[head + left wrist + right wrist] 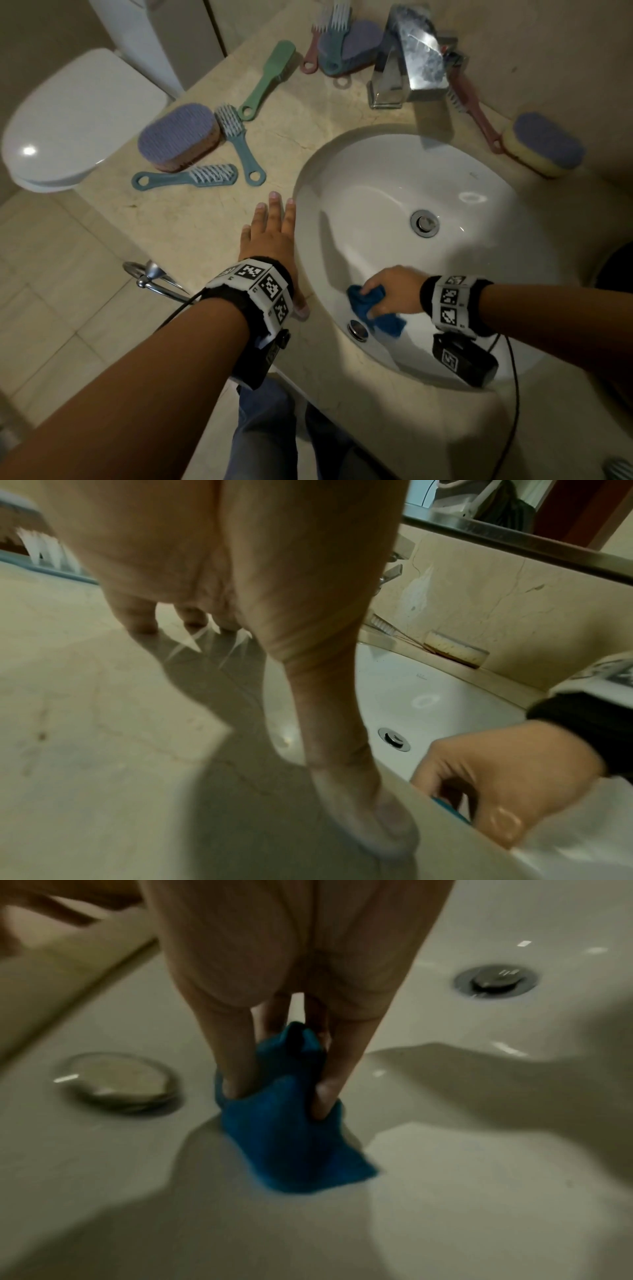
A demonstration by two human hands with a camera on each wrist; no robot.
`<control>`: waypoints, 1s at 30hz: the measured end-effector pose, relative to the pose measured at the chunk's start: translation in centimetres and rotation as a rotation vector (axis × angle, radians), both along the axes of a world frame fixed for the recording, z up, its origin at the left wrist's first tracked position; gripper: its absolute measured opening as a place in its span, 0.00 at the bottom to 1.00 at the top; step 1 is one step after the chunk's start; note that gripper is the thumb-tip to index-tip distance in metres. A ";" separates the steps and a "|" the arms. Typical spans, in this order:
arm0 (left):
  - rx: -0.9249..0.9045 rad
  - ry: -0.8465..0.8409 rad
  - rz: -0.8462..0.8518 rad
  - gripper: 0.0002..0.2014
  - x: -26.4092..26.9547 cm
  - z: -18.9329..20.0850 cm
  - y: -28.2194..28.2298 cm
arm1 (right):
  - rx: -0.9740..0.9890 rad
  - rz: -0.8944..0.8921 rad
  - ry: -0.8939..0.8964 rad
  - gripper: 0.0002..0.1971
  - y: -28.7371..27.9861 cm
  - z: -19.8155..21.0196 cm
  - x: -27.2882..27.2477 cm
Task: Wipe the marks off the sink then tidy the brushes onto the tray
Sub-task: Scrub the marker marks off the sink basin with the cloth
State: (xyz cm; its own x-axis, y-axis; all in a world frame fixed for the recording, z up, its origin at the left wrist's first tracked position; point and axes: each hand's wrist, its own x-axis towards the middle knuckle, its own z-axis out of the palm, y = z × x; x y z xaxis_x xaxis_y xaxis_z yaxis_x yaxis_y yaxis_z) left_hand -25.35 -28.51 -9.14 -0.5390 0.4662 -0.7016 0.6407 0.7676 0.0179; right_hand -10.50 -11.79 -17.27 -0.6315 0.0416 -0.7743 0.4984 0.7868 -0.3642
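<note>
My right hand [387, 291] grips a bunched blue cloth [373, 310] and presses it on the near left wall of the white sink [394, 192], close to the round overflow cap [358, 329]. In the right wrist view the fingers [329, 1093] dig into the cloth [291, 1137]. My left hand [274, 233] lies flat, fingers straight, on the beige counter [191, 219] just left of the sink rim. Several brushes lie on the counter: a purple scrub brush [180, 137], two blue brushes [185, 178], a green one [270, 77], and a pink one [474, 109] at the right.
A chrome tap [411, 58] stands behind the sink, with more brushes piled to its left. A yellow and purple sponge brush [544, 144] lies at the far right. The drain [424, 222] sits mid-basin. A toilet [75, 120] stands left of the counter, and a towel ring [150, 274] hangs below its edge.
</note>
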 end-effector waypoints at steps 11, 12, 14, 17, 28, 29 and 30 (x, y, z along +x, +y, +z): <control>0.013 0.007 -0.006 0.80 0.1 -0.1 -0.1 | -0.206 -0.340 0.093 0.16 6.7 -2.2 -1.6; 0.015 0.010 -0.008 0.80 0.0 -0.1 -0.1 | -0.237 -0.415 0.147 0.18 7.2 -2.3 -1.9; 0.018 0.012 -0.009 0.80 0.0 -0.1 -0.2 | -0.306 -0.490 0.121 0.20 7.8 -2.2 -1.9; 0.019 0.012 -0.013 0.80 0.1 -0.2 -0.2 | -0.150 -0.370 -0.126 0.07 5.9 -0.3 -0.2; 0.012 0.025 -0.018 0.81 0.0 -0.4 -0.1 | 0.364 -0.133 0.017 0.17 10.6 -2.5 0.9; 0.012 0.024 -0.018 0.80 0.0 -0.4 -0.1 | 0.374 -0.216 0.038 0.17 11.5 -3.2 0.6; 0.011 0.024 -0.018 0.80 0.0 -0.4 -0.1 | 0.386 -0.226 0.065 0.19 12.2 -3.6 0.5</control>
